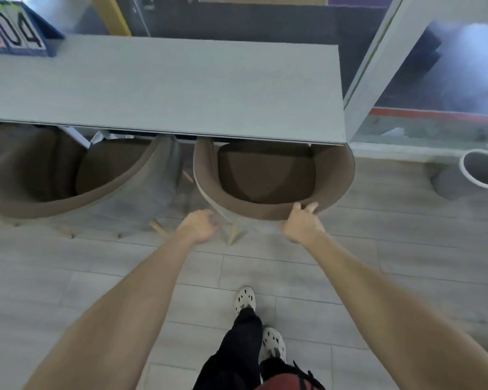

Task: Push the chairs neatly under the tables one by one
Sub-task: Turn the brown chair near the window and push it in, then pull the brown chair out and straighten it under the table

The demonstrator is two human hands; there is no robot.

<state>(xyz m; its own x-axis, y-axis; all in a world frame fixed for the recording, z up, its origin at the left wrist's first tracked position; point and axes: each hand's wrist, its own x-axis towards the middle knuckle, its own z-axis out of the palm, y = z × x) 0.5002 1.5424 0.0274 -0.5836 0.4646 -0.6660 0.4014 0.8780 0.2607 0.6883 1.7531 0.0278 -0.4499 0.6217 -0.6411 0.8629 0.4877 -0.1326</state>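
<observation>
Two brown tub chairs stand at a long grey table [164,88]. The right chair [268,175] has its seat front tucked under the table edge. My right hand [303,222] rests on the top rim of its curved back, fingers curled over the rim. My left hand [200,225] is against the grey outer shell of the same chair's back at its left side, fingers loosely curled; I cannot tell whether it touches. The left chair [76,175] stands partly under the table, turned at an angle.
A blue box with the number 604 [14,29] lies on the table's far left. A glass partition with a pale frame [378,66] stands right of the table. A grey round bin [471,173] sits on the floor at right. My feet [254,319] are on grey plank flooring.
</observation>
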